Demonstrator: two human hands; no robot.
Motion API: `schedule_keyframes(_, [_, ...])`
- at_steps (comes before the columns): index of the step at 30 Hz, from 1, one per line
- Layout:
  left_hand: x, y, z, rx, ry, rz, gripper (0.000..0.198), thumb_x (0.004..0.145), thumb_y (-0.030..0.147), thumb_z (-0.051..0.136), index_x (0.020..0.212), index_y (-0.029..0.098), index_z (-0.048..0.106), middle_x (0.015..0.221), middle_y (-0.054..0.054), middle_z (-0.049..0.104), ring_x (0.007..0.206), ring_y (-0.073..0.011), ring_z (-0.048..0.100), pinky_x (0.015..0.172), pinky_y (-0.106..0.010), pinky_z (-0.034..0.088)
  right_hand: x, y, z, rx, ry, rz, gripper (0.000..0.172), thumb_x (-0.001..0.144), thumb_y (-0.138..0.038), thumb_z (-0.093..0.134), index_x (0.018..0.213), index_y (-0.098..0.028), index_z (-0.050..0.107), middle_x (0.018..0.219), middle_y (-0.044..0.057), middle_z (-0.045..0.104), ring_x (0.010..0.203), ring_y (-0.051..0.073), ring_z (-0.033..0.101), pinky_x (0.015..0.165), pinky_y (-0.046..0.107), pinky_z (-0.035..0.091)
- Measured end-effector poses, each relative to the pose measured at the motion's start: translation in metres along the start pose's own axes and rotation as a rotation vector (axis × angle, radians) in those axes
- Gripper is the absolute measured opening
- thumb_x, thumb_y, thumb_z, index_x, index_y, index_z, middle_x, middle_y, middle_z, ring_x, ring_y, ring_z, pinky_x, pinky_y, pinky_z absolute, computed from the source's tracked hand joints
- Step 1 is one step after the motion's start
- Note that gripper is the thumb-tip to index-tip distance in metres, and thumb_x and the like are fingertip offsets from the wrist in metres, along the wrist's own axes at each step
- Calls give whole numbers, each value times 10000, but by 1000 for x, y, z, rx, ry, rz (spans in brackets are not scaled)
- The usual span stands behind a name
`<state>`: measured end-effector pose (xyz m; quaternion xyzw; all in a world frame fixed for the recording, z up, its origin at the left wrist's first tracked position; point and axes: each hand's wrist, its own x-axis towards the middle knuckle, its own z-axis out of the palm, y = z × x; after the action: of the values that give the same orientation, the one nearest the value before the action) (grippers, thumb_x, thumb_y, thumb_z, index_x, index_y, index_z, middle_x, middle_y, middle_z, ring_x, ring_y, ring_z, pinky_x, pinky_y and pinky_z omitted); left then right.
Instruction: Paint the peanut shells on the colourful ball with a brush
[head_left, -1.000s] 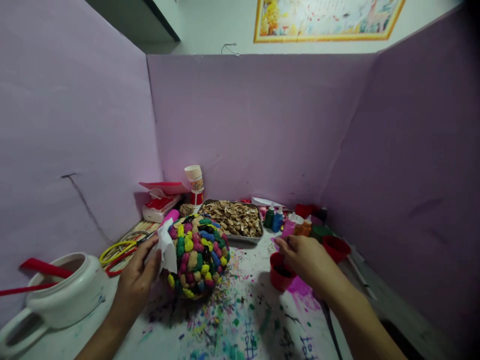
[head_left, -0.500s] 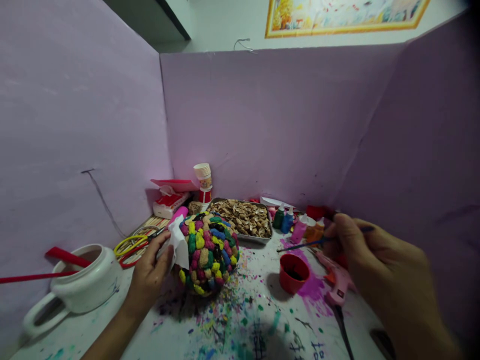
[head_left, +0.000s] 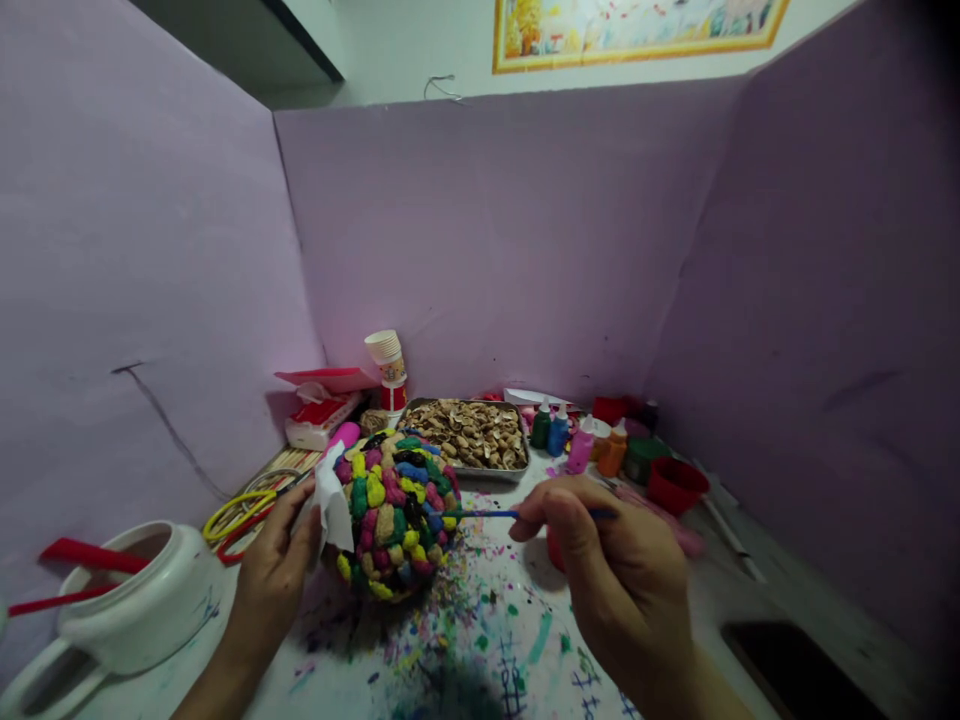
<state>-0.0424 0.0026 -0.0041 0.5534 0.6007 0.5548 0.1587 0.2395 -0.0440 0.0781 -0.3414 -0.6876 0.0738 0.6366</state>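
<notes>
A ball covered in painted peanut shells (head_left: 396,512), in yellow, green, pink, blue and black, rests on the paint-spattered table (head_left: 480,650). My left hand (head_left: 276,565) grips its left side through a white tissue (head_left: 330,500). My right hand (head_left: 607,570) pinches a thin blue paintbrush (head_left: 487,514); the brush tip touches the ball's right side. A small red cup (head_left: 553,548) sits mostly hidden behind my right hand.
A metal tray of peanut shells (head_left: 469,436) stands behind the ball, with paint bottles (head_left: 577,446) and a red bowl (head_left: 676,484) to its right. A white pot (head_left: 127,605), scissors (head_left: 240,510), a tissue box (head_left: 322,410) and paper cups (head_left: 386,360) lie left. Purple panels enclose the table.
My right hand came back from the right with the paintbrush and brought its tip to the ball. The left hand kept its hold on the ball.
</notes>
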Motion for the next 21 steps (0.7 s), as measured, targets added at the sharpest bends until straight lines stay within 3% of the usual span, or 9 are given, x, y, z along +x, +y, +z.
schedule_keyframes(21, [1,0,0,33,17,15,583,759,640,533,1134,207,644,1188,-105,697,1146,-298,612,952,-399,499,0,2,4,-2,-32,-27,291,947,-208,484,703,-179,640,575,-3,641,497,92,597,480,199,469])
